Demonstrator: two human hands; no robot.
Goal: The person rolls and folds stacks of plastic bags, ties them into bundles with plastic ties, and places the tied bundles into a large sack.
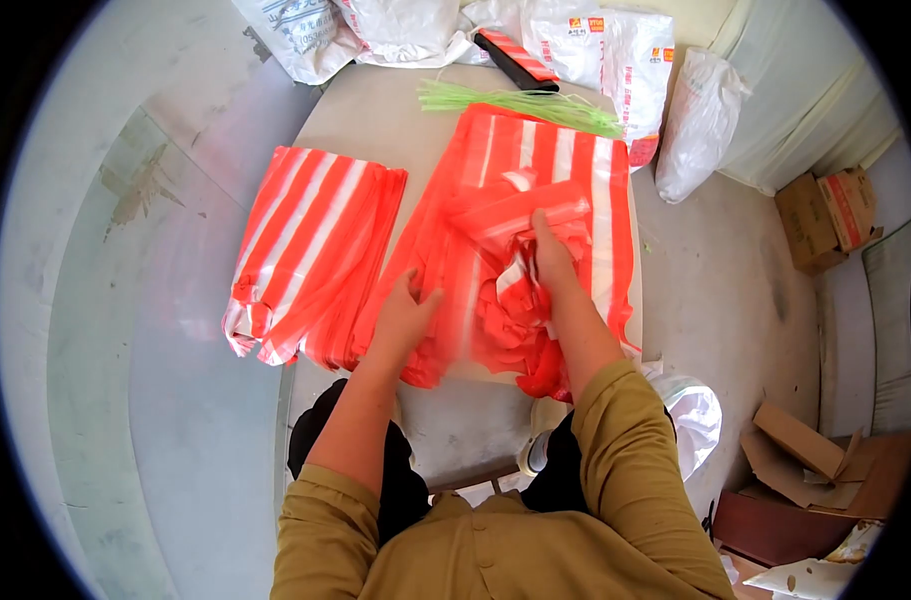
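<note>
Seemingly partway, clamped fingers of right hand [555, 262] on bunched striped plastic [515, 300]. Held left hand [403, 318] open-fingered, with flatter stack [310, 225] unbunched beyond fingertips.

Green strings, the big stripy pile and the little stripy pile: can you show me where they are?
Green strings [515, 101]: head view, middle of the bunch.
Big stripy pile [602, 210]: head view, flat part right of the hands.
Little stripy pile [315, 225]: head view, middle of its top.
</note>
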